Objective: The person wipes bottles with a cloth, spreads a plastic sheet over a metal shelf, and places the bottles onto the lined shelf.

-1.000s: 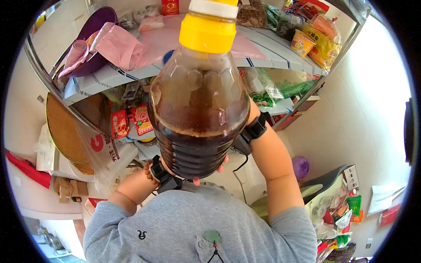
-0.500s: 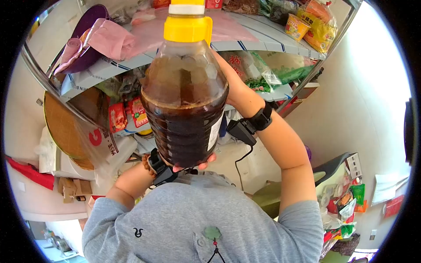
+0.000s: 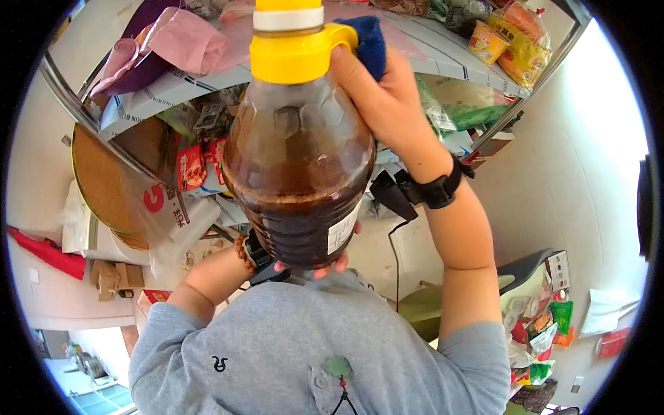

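Observation:
A large clear plastic bottle point(image 3: 297, 159) of dark brown liquid, with a yellow cap and a yellow ring handle, is held up close in front of my chest. My left hand point(image 3: 330, 268) supports it from below; only some fingertips show around the base, the rest is hidden behind the bottle. My right hand point(image 3: 387, 104) is closed on a dark blue cloth point(image 3: 372, 47) beside the bottle's neck, its thumb against the yellow handle. A white label point(image 3: 342, 232) shows on the bottle's lower right side.
Behind the bottle stands a metal shelf point(image 3: 443, 63) with a purple basin point(image 3: 142, 69), pink plastic, an instant noodle cup point(image 3: 488, 43) and bagged food. A round woven tray point(image 3: 114, 180) leans at left. Several packets point(image 3: 543, 321) and a chair point(image 3: 443, 304) are at right.
My right hand has come out from behind the bottle to the handle, and the blue cloth now shows in it. The bottle has tilted and its label has turned more into view.

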A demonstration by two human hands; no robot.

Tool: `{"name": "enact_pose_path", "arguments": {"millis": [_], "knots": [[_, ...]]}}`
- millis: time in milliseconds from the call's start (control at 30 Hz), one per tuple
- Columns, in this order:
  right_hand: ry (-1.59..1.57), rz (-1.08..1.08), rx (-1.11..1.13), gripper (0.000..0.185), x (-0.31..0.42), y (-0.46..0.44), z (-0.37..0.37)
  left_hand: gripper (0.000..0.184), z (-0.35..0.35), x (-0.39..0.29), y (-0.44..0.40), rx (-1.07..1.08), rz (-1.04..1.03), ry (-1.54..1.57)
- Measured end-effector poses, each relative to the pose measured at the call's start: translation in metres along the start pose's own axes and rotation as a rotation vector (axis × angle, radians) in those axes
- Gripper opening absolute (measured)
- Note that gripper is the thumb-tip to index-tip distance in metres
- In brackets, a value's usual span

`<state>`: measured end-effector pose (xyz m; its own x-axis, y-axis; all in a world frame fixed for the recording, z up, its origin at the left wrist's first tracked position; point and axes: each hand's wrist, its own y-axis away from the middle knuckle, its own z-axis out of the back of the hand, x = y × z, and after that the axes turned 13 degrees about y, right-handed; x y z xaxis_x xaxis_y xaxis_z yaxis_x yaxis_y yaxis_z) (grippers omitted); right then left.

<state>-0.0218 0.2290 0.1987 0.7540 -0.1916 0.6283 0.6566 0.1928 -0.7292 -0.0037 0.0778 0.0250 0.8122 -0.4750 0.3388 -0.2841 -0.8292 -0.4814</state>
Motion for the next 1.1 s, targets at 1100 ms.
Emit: {"name": "enact_pose_path", "arguments": {"millis": [1100], "knots": [[0.998, 0.603, -0.014, 0.031, 0.009, -0.009, -0.022, 0.095, -0.048, -0.018, 0.000, 0.162, -1.168, -0.784]]}}
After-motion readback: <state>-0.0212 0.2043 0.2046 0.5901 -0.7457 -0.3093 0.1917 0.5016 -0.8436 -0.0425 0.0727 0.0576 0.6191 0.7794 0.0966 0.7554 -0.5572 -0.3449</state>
